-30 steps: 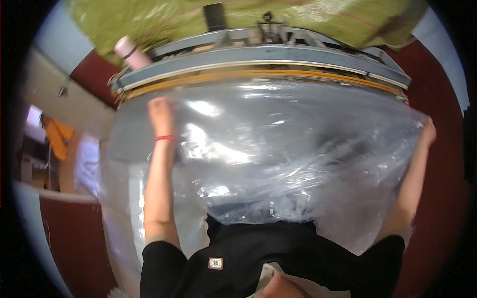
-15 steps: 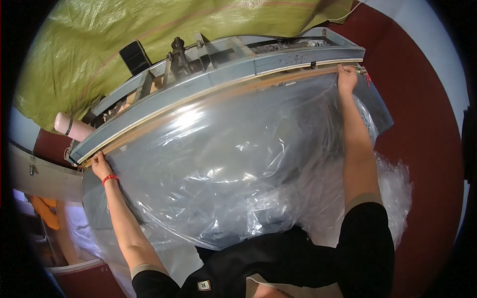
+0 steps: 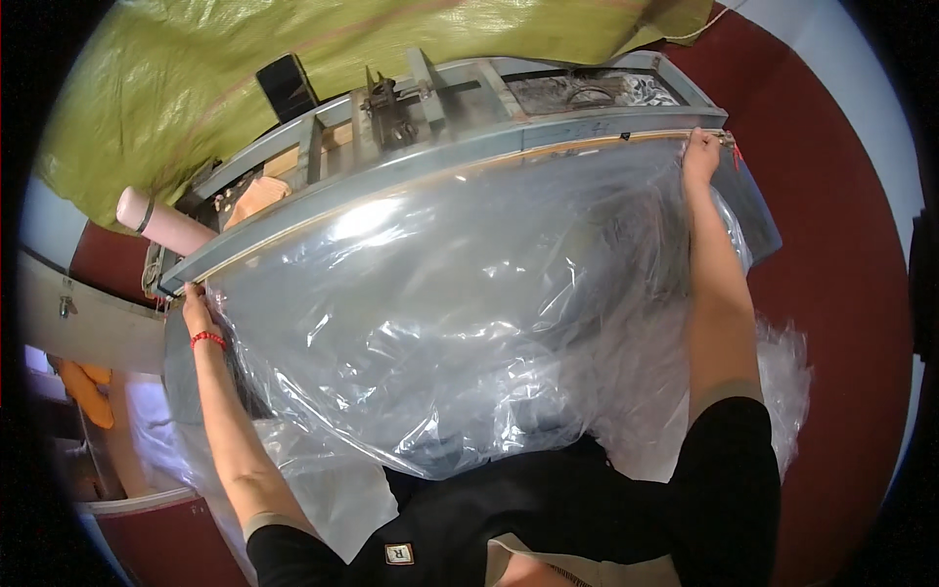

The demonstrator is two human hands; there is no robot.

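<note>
A wide sheet of clear plastic film (image 3: 430, 284) is spread out before me, shiny and wrinkled toward my body. My left hand (image 3: 200, 311), with a red bead bracelet at the wrist, has its fingers closed on the film's far left corner. At the far right corner my right hand (image 3: 700, 158) pinches the same edge. Between the hands the film's edge runs fairly straight along the pale front strip of a long grey metal frame (image 3: 430, 157). Whether the film lies under that strip, I cannot tell.
A pink bottle (image 3: 161, 220) lies at the frame's left end, and a black phone (image 3: 287, 88) rests behind it on yellow-green woven sheeting (image 3: 391, 29). Metal brackets (image 3: 391, 108) stand inside the frame. Loose film (image 3: 782, 391) bunches at right, over a dark red floor (image 3: 841, 293).
My left hand has moved slightly up and left, my right slightly right. The brown band along the frame's front strip shows much narrower now. The whole view has shifted a little.
</note>
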